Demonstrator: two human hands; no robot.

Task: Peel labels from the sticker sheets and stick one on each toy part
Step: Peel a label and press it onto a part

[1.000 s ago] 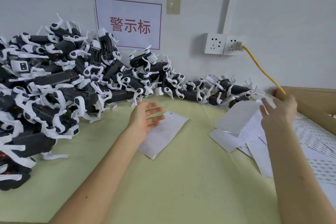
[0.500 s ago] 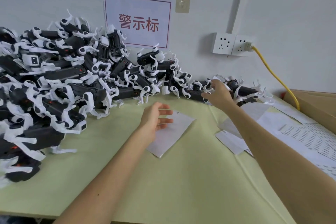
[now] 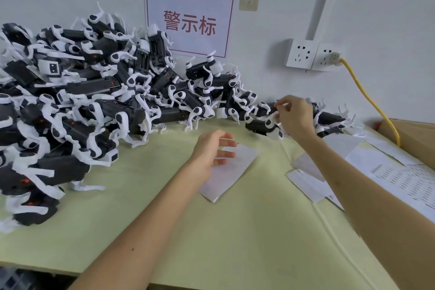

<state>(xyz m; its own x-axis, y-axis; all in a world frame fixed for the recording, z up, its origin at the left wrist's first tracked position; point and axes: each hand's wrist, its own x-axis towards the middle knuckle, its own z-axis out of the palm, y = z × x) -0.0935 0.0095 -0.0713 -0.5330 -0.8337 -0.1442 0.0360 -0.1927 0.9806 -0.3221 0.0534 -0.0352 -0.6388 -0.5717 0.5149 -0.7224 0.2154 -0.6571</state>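
Right grip (image 3: 295,117) pinches a white leg of a toy robot dog (image 3: 259,126) at one o'clock. Left grip (image 3: 213,150) is spread above the sticker sheet (image 3: 226,179). Pulling on interlocked legs could drag neighbours off the pile (image 3: 94,106).

Toy pile (image 3: 70,113) blocks L/back; mat (image 3: 235,231) ctr open; sheets (image 3: 400,176) R.

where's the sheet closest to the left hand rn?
Head view, centre of the green table: the white sheet lies flat just right of the left hand, whose fingers overlap its upper edge, in front of the toy pile.
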